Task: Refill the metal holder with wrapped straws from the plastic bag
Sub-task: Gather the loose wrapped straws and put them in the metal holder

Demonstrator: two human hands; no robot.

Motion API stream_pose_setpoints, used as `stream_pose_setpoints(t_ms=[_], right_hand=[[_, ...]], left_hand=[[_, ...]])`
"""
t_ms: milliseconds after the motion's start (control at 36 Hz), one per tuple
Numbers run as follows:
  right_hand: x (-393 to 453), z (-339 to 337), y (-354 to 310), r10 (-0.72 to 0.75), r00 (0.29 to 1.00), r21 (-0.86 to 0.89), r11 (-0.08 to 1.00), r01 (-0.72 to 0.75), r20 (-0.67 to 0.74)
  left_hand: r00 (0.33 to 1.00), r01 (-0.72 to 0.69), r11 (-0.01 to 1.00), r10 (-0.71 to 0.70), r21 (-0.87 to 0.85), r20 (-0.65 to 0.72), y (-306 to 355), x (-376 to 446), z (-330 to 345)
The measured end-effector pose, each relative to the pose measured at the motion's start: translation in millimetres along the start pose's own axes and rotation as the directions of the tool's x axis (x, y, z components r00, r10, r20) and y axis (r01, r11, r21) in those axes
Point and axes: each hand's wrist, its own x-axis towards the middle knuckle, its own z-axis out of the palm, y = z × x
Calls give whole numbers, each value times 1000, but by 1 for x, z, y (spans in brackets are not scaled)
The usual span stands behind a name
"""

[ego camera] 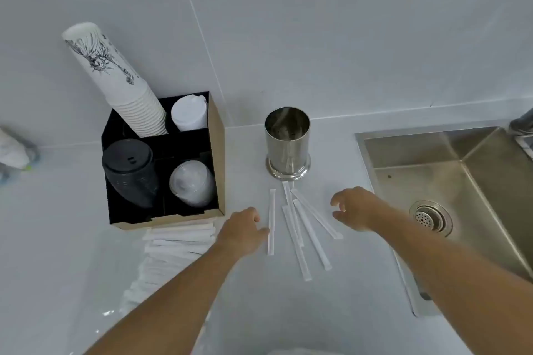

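Head view shows the metal holder [287, 143] upright on the bench [331, 311]; five loose wrapped straws [300, 228] fan out just in front of it; the left hand [243, 229], fingers loosely curled, touches the leftmost straw; the right hand [356, 209], fingers spread, hovers beside the rightmost; the plastic bag [161, 262] of straws lies left-front of the holder.

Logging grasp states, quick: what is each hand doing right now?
Left hand: open, empty, fingertips beside one loose wrapped straw.
Right hand: open, fingers curled, holding nothing, hovering by the scattered straws.
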Motion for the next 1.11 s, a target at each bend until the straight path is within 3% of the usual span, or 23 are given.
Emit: stream_pose_setpoints(t_ms=[111,222,667,889,1111], right_hand=[[6,15,-6,45,999,77,996,-44,-6],[12,24,-17,88,996,136,987,-84,-22],[25,30,-32,155,987,8,988,-155,-47],[26,34,-34,174,984,96,981,-170,-28],[4,53,-25,157,987,332,931,-154,20]], left_hand=[[993,22,996,-31,-81,-116,11,1,9],[989,28,992,-45,-120,-141,16,4,17],[990,78,981,-97,-180,-103,26,17,22],[979,109,949,-153,-295,-132,20,9,27],[988,86,887,-134,-453,-76,25,-2,39]])
